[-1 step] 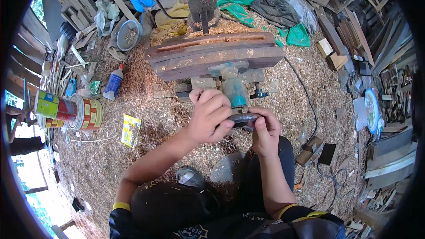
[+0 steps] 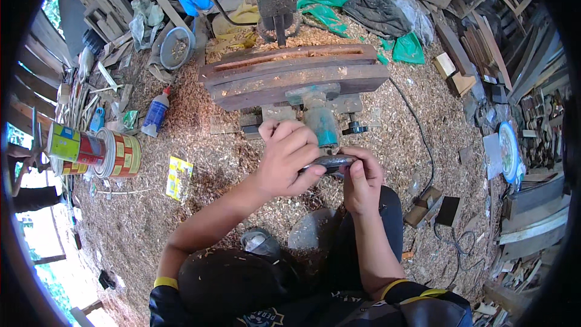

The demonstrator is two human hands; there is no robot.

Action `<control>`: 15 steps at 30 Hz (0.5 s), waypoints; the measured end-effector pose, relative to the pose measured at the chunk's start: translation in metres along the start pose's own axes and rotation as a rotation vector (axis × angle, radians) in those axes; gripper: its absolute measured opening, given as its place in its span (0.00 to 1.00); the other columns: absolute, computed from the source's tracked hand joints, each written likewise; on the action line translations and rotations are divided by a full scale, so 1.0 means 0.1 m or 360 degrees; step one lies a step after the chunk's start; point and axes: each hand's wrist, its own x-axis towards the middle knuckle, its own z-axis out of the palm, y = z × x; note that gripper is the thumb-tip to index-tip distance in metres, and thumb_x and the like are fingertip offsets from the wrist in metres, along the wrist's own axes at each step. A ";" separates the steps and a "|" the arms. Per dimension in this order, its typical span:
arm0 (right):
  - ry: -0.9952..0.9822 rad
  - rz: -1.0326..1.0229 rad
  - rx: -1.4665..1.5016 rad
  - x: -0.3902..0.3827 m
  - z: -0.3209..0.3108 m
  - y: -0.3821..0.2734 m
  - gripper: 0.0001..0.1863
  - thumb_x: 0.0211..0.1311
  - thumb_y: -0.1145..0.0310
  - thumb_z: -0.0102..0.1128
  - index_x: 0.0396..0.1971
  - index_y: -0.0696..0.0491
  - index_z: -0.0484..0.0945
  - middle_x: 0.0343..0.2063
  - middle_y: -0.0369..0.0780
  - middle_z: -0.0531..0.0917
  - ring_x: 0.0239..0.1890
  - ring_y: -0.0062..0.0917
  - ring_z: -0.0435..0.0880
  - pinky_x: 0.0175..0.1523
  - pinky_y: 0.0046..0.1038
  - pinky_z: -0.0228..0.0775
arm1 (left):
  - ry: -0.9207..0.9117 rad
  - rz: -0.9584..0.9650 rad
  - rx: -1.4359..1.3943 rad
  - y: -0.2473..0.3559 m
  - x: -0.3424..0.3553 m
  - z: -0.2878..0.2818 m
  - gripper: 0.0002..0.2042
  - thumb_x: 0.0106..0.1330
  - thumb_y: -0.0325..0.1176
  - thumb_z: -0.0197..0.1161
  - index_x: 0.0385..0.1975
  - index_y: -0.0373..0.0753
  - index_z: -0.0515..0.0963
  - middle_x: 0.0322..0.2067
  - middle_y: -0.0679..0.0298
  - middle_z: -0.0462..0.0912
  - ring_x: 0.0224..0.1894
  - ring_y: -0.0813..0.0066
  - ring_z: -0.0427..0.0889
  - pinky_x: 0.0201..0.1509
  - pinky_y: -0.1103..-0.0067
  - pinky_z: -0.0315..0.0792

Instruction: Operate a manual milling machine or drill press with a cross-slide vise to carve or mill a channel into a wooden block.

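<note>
A dark metal handwheel (image 2: pixel 331 162), seen nearly edge-on, sits at the near end of the teal clamp housing (image 2: pixel 322 126). My left hand (image 2: pixel 289 157) is curled over its left side, with the fingers bent and the thumb along the rim. At its right end, my right hand (image 2: pixel 363 175) closes on the rim with thumb and fingers. Beyond the hands, a dark wooden beam (image 2: pixel 302 77) lies crosswise against the clamp. A long slot (image 2: pixel 290 59) runs along its far part. Above the beam hangs the machine's tool bit (image 2: pixel 279 31).
Wood shavings (image 2: pixel 139 224) cover the floor. A blue-and-white bottle (image 2: pixel 156 112), paint cans (image 2: pixel 118 154) and a pail (image 2: pixel 177 48) stand left. A black cable (image 2: pixel 423 133) runs down the right, near wooden blocks (image 2: pixel 422 206). Timber scraps (image 2: pixel 538 109) are stacked far right.
The handwheel's left end has tilted slightly, and my left thumb and fingers have shifted a little to the right with it. My right hand has barely moved.
</note>
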 end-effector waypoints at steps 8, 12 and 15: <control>-0.0040 0.0023 0.0071 0.03 -0.03 0.07 0.24 0.79 0.52 0.68 0.55 0.60 0.85 0.50 0.40 0.86 0.49 0.22 0.83 0.54 0.25 0.75 | 0.0002 -0.0074 -0.0090 0.04 0.00 0.07 0.15 0.73 0.47 0.63 0.28 0.44 0.79 0.34 0.65 0.77 0.45 0.62 0.77 0.56 0.60 0.57; 0.0030 -0.0046 0.0023 0.04 0.06 0.02 0.23 0.79 0.52 0.69 0.52 0.61 0.86 0.44 0.37 0.85 0.41 0.19 0.79 0.47 0.23 0.71 | 0.0087 -0.0051 -0.0124 0.04 0.00 0.11 0.14 0.72 0.45 0.63 0.28 0.44 0.79 0.33 0.66 0.77 0.44 0.62 0.77 0.55 0.60 0.57; -0.0007 -0.0150 0.0029 0.07 0.04 0.09 0.22 0.79 0.54 0.68 0.51 0.62 0.86 0.42 0.37 0.83 0.39 0.18 0.78 0.46 0.22 0.69 | 0.0117 -0.0038 -0.0100 0.04 -0.02 0.12 0.15 0.73 0.46 0.63 0.27 0.44 0.79 0.33 0.66 0.77 0.43 0.62 0.77 0.55 0.60 0.57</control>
